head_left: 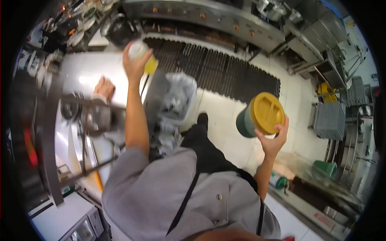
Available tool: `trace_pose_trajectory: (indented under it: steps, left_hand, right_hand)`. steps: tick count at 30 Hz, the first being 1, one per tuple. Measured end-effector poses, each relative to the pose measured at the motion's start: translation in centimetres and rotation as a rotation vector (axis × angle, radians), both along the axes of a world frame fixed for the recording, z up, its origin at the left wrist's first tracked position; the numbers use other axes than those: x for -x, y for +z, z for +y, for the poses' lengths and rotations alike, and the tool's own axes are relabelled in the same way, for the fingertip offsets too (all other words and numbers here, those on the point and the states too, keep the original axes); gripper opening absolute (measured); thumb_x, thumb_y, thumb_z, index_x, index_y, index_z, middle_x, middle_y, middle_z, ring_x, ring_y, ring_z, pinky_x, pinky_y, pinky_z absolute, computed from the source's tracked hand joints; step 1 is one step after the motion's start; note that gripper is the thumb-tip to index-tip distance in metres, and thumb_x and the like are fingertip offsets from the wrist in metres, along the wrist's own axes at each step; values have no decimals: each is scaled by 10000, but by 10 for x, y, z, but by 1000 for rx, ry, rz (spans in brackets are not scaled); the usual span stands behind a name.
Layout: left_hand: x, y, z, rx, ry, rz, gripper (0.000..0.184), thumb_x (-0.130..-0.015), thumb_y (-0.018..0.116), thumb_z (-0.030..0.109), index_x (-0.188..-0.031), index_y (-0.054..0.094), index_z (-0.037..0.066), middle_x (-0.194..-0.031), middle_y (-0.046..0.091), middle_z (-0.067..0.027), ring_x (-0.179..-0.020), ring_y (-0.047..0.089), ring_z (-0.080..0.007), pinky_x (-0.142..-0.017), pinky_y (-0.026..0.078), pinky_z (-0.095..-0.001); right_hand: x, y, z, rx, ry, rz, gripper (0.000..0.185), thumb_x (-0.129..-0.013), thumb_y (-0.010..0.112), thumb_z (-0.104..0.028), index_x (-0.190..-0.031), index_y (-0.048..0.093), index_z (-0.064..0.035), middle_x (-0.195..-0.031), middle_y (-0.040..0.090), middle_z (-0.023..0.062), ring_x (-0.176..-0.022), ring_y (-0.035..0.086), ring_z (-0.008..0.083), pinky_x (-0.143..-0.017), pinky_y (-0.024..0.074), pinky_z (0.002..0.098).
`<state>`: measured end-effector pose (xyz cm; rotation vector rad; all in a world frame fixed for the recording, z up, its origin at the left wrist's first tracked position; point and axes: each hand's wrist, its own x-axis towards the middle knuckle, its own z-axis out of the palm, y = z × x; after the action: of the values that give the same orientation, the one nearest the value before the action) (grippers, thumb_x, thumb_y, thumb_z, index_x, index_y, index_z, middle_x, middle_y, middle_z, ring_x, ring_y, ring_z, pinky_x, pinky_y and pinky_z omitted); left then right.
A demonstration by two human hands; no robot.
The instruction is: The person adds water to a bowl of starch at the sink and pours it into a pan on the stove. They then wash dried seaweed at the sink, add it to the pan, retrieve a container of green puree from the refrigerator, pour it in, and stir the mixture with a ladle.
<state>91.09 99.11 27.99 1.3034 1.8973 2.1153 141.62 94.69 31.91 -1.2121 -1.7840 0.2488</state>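
My left hand (136, 62) is raised at the upper left, its fingers wrapped round a small clear container (150, 65) with yellow contents and a whitish top. At the right, my right hand (275, 138) grips a large round container (245, 120) with a yellow lid (267, 113); thumb and fingers press against the lid's near edge. The container's body looks dark green and tilts away from me. Both hands are in the air, wide apart.
Another person's hand (104, 88) rests on the steel counter (80, 72) at the left. A bin with a clear liner (179, 98) stands beside that counter. Black mats (217, 72) lie before the stove (225, 22). Grey crates (330, 119) stand at the right.
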Motion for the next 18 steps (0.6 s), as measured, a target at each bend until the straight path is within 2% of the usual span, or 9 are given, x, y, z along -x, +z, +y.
trace_pose_trajectory:
  steps: [1,2,4,6,8,11,14,16,18]
  left_hand:
    - [23,-16,10,4,48,-41,664,-642,879,193,-1172,540,-19,-1040,626,-113,-947,601,-188,-827,490,-310]
    - [46,-32,15,32,138,57,658,-649,875,186,-1169,532,-25,-1048,613,-110,-941,591,-191,-823,484,-304]
    - [66,-31,13,163,288,-117,644,-674,859,199,-1175,518,-20,-1022,602,-120,-908,575,-191,-829,477,-308]
    - [108,-59,12,187,655,36,646,-689,851,215,-1185,504,-10,-1023,608,-131,-884,584,-219,-807,488,-317]
    - [125,-52,13,177,797,-49,677,-691,850,231,-1210,479,4,-1037,607,-142,-923,580,-228,-832,485,-343]
    - [179,-67,14,185,990,132,682,-697,844,242,-1221,465,27,-1061,596,-166,-903,602,-253,-814,500,-365]
    - [193,-51,20,308,1271,-28,667,-714,828,248,-1227,455,41,-1098,581,-181,-927,611,-283,-805,513,-373]
    - [189,-34,24,82,1180,-292,706,-705,828,268,-1250,433,56,-1149,562,-188,-990,596,-307,-847,502,-392]
    - [219,-82,-14,-329,1040,-399,788,-681,841,284,-1292,391,72,-1178,553,-183,-1076,557,-305,-930,462,-399]
  right_hand:
    - [8,1,32,-14,2,-58,597,-514,902,-213,-863,441,-61,-1352,433,291,-1211,480,411,-977,408,432]
    - [10,4,57,-9,4,-132,602,-513,903,-222,-862,440,-60,-1351,431,296,-1213,479,421,-980,410,438]
    - [23,4,120,-22,25,-116,604,-511,906,-235,-869,452,-61,-1353,421,307,-1214,477,435,-987,412,450]
    - [38,1,177,-34,58,-121,605,-510,909,-238,-879,465,-59,-1360,409,313,-1209,479,440,-983,416,459]
    - [61,2,234,-39,49,-146,603,-508,908,-222,-873,459,-52,-1369,412,311,-1213,480,430,-967,424,423]
    - [118,3,324,-46,216,-119,601,-503,910,-214,-873,468,-43,-1362,403,330,-1208,481,452,-974,430,433]
    - [193,-1,410,-97,391,-87,604,-482,912,-218,-868,482,-44,-1349,392,346,-1204,480,463,-979,435,454]
    - [240,-4,465,-65,543,25,605,-478,913,-214,-861,476,-46,-1349,386,354,-1205,479,465,-980,433,459]
    - [295,4,520,-26,738,154,605,-474,914,-210,-854,471,-49,-1349,380,363,-1207,478,467,-982,432,465]
